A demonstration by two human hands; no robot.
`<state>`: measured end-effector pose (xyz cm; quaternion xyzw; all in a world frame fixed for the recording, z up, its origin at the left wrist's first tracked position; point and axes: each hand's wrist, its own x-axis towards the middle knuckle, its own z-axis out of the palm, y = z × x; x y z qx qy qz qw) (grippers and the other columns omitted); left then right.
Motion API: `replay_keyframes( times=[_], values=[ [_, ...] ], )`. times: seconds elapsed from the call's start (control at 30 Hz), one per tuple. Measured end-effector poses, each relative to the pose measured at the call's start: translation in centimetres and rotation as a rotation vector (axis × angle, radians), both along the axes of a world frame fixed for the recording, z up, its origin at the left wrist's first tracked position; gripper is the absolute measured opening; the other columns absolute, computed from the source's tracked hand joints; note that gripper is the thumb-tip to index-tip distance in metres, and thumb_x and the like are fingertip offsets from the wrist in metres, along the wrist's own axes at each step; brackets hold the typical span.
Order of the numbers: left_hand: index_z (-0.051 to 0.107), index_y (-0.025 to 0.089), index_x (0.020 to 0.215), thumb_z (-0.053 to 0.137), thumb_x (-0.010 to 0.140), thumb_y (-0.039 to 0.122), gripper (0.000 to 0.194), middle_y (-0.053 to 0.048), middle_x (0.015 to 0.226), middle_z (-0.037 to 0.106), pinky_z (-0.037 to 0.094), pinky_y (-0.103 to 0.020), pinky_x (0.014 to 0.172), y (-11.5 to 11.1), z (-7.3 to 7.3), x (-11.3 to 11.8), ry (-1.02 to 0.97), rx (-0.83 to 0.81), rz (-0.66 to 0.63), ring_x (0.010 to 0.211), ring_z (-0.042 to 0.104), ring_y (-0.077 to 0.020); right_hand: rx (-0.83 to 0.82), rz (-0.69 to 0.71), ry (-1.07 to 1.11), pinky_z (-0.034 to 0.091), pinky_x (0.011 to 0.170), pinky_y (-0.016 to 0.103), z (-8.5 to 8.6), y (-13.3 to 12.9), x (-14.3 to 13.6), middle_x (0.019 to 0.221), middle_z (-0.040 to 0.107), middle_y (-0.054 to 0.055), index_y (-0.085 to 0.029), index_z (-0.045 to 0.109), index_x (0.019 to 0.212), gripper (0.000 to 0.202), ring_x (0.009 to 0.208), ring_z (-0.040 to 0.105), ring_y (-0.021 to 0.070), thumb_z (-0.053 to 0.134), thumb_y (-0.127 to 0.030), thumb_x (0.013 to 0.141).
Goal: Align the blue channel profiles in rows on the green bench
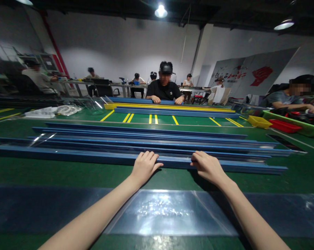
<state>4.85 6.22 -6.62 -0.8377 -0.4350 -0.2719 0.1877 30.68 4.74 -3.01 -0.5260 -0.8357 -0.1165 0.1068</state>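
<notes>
A long blue channel strip (81,156) lies crosswise in front of me on the green tabletop. My left hand (144,166) is closed over it near the middle, with fingers across the top and thumb along the near side. To the right, my right hand (208,167) grips the same strip with its fingers curled over the edge; the fingertips are partly hidden. Several more blue channel strips (146,134) lie behind it, roughly parallel. Nearer to me, under my forearms, a long sheet of clear plastic film (167,211) lies flat and shiny.
Across the table a co-worker (165,88) has both hands on blue strips beside a yellow strip (172,107). A yellow tray (259,122) and red tray (285,125) stand at the right, near a dark flat panel (285,143). Clear bags (41,112) lie at left.
</notes>
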Motion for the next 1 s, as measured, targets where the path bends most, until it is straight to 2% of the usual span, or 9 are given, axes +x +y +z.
replay_keyframes(
  times=[0.5, 1.0],
  values=[
    [0.055, 0.017, 0.076, 0.047, 0.082, 0.045, 0.030, -0.002, 0.075, 0.060, 0.031, -0.029, 0.064, 0.3, -0.3, -0.1, 0.025, -0.010, 0.049, 0.074, 0.052, -0.0171, 0.001, -0.099, 0.020, 0.031, 0.056, 0.022, -0.2, -0.3, 3.9, 0.079, 0.056, 0.002, -0.021, 0.047, 0.075, 0.007, 0.070, 0.050, 0.0136, 0.041, -0.021, 0.078],
    [0.053, 0.017, 0.069, 0.044, 0.083, 0.046, 0.034, -0.002, 0.065, 0.060, 0.028, -0.028, 0.060, 0.2, 0.0, -0.1, 0.010, -0.009, 0.057, 0.064, 0.052, -0.0158, 0.010, -0.090, 0.061, 0.033, 0.057, 0.023, -0.3, -0.4, 3.9, 0.078, 0.055, 0.003, -0.021, 0.049, 0.075, 0.007, 0.070, 0.050, 0.0143, 0.042, -0.021, 0.077]
  ],
)
